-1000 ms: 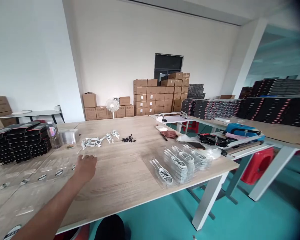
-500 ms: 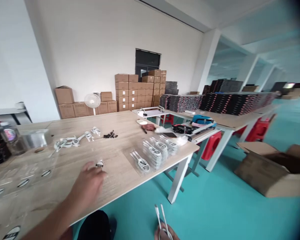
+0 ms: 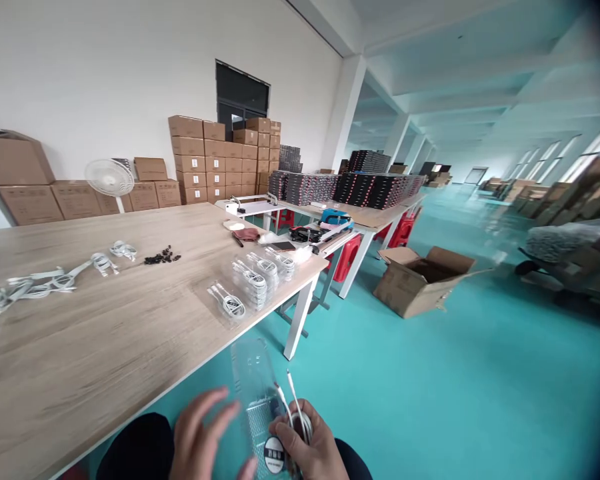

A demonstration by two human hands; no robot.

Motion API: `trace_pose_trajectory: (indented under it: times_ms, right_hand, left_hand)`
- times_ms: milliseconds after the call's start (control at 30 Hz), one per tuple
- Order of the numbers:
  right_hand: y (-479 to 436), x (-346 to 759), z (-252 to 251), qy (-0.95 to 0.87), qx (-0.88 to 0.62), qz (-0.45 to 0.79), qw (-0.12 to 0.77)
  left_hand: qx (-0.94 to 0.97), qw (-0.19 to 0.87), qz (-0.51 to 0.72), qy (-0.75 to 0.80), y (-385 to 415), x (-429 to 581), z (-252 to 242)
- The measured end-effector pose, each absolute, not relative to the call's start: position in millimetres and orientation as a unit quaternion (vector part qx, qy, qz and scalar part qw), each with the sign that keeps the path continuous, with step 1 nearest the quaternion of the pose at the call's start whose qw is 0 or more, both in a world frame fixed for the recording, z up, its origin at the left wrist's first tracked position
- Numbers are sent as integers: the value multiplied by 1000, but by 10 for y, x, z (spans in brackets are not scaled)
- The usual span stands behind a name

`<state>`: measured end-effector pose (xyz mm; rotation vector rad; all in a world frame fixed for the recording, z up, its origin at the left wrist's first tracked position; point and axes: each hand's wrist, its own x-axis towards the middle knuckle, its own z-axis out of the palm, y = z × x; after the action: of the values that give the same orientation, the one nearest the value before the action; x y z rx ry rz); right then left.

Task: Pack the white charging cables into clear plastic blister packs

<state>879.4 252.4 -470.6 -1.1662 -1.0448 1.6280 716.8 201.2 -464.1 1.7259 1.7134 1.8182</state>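
Observation:
My right hand [image 3: 316, 448] grips a coiled white charging cable [image 3: 300, 417], its two plug ends pointing up. Right beside the coil is a clear plastic bag [image 3: 254, 363] with an oval black-and-white label [image 3: 274, 455] low on it. My right fingers overlap the bag's edge; whether they pinch it I cannot tell. To the left of the bag, my left hand [image 3: 205, 433] has its fingers spread and slightly blurred, with nothing seen in them. Both hands are over my lap, in front of the table edge.
On the wooden table [image 3: 105, 320] lie bagged cables in stacks [image 3: 253, 283], loose white cables [image 3: 55, 283] and small black pieces [image 3: 163, 256]. An open carton [image 3: 415, 287] stands on the floor to the right. Stacked boxes [image 3: 215, 160] line the wall.
My left hand has come from the tabletop to my lap, and the clear bag is now beside the cable. My right hand has risen further into view. The view has turned right.

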Motion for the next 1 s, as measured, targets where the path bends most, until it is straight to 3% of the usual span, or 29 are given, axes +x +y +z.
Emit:
trace_pose_trajectory:
  times_ms: [133,200,433,633,833,1000]
  right_hand:
    - [2439,8811,-4756,-443,-500,623,407]
    - [2417,8800,-4762,-463,-518,607,385]
    - [2455,8945,-4631,-509,-590,524,345]
    - [2333,8758,-4633,-512,-543,614,257]
    - [2288,8596,-4907,-480,-504,652,300]
    - [2303,8543,-4962,-538,-579,554,263]
  left_hand:
    - [310,443,641,545,2154,7110,-4552]
    - [242,551,629,493,2224,7127,-4565]
    - [263,522,628,514,2238,7175,-4952]
    - [226,548,634,497,2145,7351,-5153]
    - [158,542,652,506,2132,7336,-5164]
    - [148,532,647,526,2107,7313,-5207]
